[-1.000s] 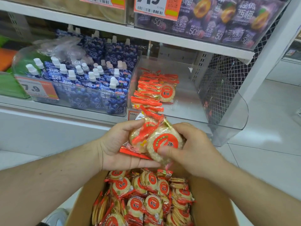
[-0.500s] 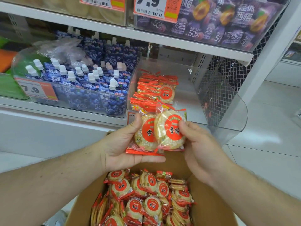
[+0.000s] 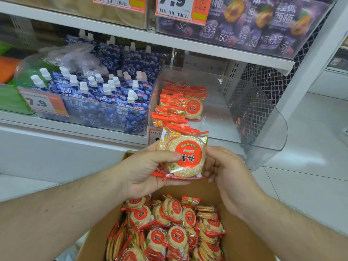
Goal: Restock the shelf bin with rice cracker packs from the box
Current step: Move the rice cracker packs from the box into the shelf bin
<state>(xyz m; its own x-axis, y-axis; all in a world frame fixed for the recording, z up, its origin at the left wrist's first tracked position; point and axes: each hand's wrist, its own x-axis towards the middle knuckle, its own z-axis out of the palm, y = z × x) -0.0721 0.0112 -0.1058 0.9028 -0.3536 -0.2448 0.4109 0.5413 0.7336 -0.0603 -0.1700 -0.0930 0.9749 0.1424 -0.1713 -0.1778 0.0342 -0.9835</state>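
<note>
A small stack of rice cracker packs (image 3: 185, 154), round crackers in clear wrap with red labels, is held upright above the cardboard box (image 3: 243, 240). My left hand (image 3: 145, 170) grips the stack from the left, thumb across its front. My right hand (image 3: 224, 170) touches the stack's right edge with its fingertips. The box below holds several more packs (image 3: 169, 230). The clear shelf bin (image 3: 263, 117) sits just beyond the hands, with a row of packs (image 3: 180, 104) standing at its left side.
A bin of blue spouted jelly pouches (image 3: 105, 95) stands left of the cracker bin, with a 7.9 price tag (image 3: 43, 104). The shelf above (image 3: 188, 42) carries purple jelly packs (image 3: 263, 21). Wire mesh (image 3: 263, 85) backs the bin. White floor tiles (image 3: 310, 166) lie to the right.
The packs were turned upright and squared into one stack, faces toward me, and both hands lifted them slightly toward the bin's front.
</note>
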